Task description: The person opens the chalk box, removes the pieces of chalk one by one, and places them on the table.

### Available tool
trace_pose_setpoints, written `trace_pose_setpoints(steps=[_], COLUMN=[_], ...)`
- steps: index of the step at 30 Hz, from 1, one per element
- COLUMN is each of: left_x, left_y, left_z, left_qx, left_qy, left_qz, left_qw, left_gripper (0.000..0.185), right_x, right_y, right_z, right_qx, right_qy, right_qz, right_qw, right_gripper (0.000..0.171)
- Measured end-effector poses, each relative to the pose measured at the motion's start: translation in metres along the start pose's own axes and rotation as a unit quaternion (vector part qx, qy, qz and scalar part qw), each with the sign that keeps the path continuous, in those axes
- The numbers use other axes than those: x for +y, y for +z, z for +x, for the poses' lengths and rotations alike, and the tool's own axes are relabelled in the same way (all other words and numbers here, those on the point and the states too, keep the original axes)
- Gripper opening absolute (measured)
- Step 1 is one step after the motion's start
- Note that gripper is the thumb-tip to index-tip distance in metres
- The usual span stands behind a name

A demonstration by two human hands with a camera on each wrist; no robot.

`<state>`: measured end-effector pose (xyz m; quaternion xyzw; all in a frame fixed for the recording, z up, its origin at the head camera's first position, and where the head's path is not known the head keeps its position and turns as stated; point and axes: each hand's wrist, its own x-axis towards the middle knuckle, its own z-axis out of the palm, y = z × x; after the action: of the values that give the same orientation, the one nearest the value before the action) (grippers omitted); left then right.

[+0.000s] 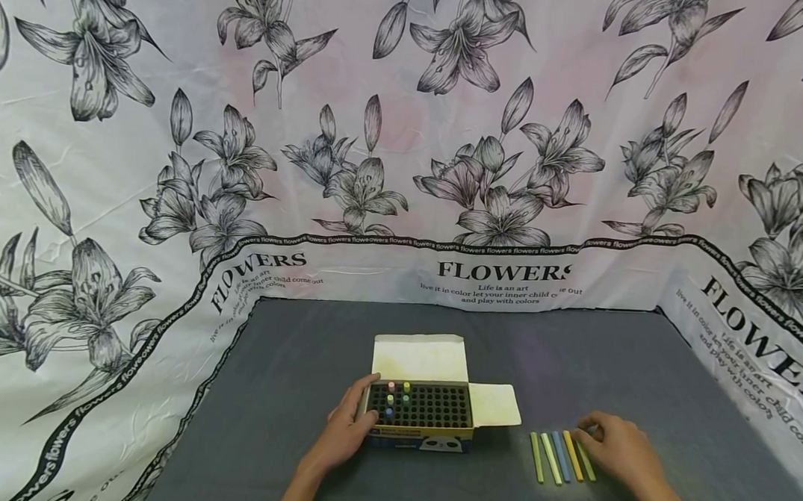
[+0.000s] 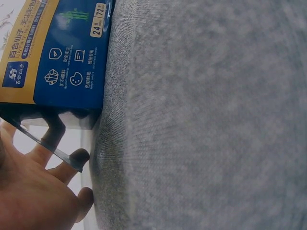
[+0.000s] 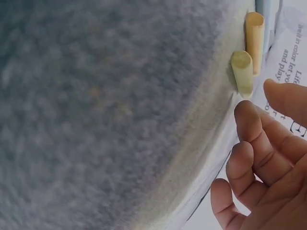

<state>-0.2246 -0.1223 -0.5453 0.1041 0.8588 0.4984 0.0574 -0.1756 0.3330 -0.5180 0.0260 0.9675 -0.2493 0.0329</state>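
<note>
Fingers of the left hand (image 1: 348,427) lie straight against the left end of the box (image 1: 420,416), bracing it without curling round it; the left wrist view shows them (image 2: 57,165) loosely spread along the box's blue printed side (image 2: 62,52). Fingers of the right hand (image 1: 618,445) are relaxed and slightly apart, seen plainly in the right wrist view (image 3: 261,139), and they pinch nothing: their tips sit just beside the rightmost sticks in the row of chalk (image 1: 563,457).

That row lies on the grey mat (image 1: 289,365) to the right of the box, well apart from it: five sticks side by side, yellow-green, pale yellow, blue, orange and another green. The box stands open, its lid flap (image 1: 420,357) folded back behind it and a side flap (image 1: 494,405) spread to its right. Its black grid holds a few coloured sticks (image 1: 395,397) upright in the cells nearest its left end; most cells stand vacant.

By my reading, the step in hand is picking a stick off the mat for the grid. The next move calls for a thumb-and-finger pinch on the nearest stick, lifting it clear of its neighbours, turning it upright and carrying it left to a free cell while the left hand steadies the box. Chalk snaps easily, so a light grip would suit.
</note>
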Motion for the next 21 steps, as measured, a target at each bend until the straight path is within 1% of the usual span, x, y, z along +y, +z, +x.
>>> trace_pose_setpoints(steps=[5, 9, 14, 18, 21], left_x=[-0.001, -0.001, -0.001, -0.001, 0.000], left_y=[-0.001, -0.001, -0.001, -0.001, -0.001], left_z=[0.000, 0.000, -0.001, -0.001, 0.000], left_qx=[0.000, 0.001, -0.002, -0.006, -0.005], left_qy=[-0.006, -0.005, 0.002, 0.006, 0.006], left_qz=[0.001, 0.001, -0.001, 0.002, 0.003], left_qw=[1.0000, 1.0000, 1.0000, 1.0000, 1.0000], left_gripper=[0.062, 0.063, 0.061, 0.061, 0.061], right_x=[-0.004, -0.010, -0.022, -0.034, -0.042], right_y=[-0.002, -0.002, -0.002, -0.001, 0.002], right_z=[0.000, -0.001, 0.000, 0.003, 0.005], right_qx=[0.009, 0.038, 0.104, 0.177, 0.217], right_qy=[-0.008, -0.021, -0.043, -0.075, -0.094], right_qz=[0.006, 0.006, 0.013, 0.011, 0.013], right_qw=[1.000, 0.999, 0.994, 0.981, 0.972], right_gripper=[0.029, 0.033, 0.038, 0.033, 0.029])
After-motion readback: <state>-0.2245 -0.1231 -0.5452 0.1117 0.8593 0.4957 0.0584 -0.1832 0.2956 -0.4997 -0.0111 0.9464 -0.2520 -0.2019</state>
